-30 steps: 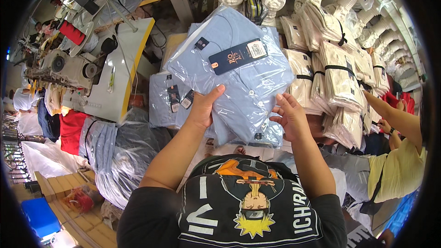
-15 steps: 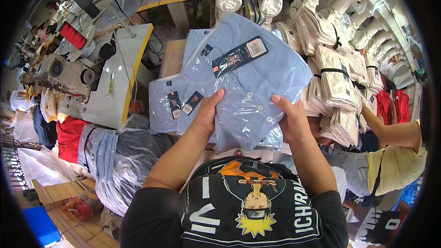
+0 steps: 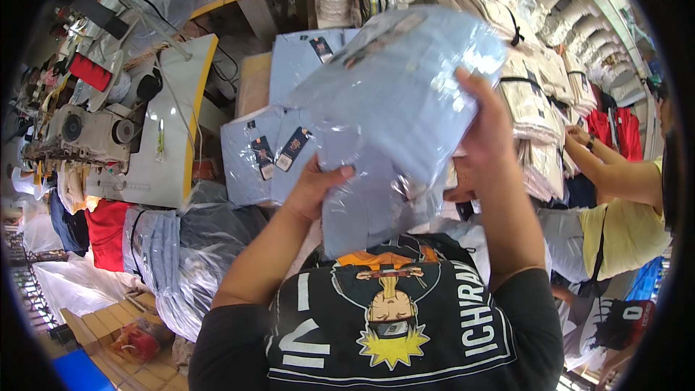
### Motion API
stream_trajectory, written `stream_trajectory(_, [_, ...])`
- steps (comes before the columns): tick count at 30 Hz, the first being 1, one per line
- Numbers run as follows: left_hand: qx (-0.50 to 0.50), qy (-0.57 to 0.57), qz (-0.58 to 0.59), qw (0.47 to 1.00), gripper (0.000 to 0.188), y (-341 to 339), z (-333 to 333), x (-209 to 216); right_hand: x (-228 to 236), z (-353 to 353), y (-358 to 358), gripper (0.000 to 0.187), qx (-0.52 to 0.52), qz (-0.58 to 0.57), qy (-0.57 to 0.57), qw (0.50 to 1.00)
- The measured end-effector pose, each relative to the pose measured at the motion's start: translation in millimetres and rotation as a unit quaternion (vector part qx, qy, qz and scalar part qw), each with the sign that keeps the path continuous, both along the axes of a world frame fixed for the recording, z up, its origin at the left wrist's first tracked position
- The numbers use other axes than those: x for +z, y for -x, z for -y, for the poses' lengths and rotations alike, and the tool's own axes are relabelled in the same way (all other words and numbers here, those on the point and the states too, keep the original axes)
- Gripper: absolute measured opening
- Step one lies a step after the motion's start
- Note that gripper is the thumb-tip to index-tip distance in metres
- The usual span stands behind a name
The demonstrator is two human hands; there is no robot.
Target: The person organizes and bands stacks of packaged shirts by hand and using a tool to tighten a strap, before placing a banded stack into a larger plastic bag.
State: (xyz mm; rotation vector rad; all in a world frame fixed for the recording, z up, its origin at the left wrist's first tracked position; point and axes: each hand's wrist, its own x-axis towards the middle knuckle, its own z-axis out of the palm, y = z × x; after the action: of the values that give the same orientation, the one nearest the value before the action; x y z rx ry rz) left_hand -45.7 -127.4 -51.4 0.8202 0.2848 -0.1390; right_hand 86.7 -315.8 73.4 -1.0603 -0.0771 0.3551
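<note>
Since the plastic wrap (image 3: 481,40) is probably sliding easily, both hands are gripping the bagged blue shirt (image 3: 413,87) in front of the person: the left hand (image 3: 311,188) is pinching its near left edge, thumb on top, while the right hand (image 3: 489,123) is clasping the right edge, hidden fingers likely bracing from beneath. Beyond, leftward, other blue shirts (image 3: 237,146) are lying tags (image 3: 292,148) up, presumably for easy checking; rightward, cream garment bundles (image 3: 532,112) are sitting piled, dark straps (image 3: 523,80) apparently keeping them together.
</note>
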Motion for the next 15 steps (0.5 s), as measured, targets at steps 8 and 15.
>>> stream_trajectory(8, [0.150,-0.114,-0.016,0.982,0.061,20.6,-82.5,17.3,33.5,97.6,-79.4,0.042,0.004,0.212,0.176,0.961])
stream_trajectory(15, [0.201,-0.219,0.025,0.954,0.067,31.3,-112.5,46.1,35.3,121.1,-109.1,0.040,0.208,0.218,0.384,0.873])
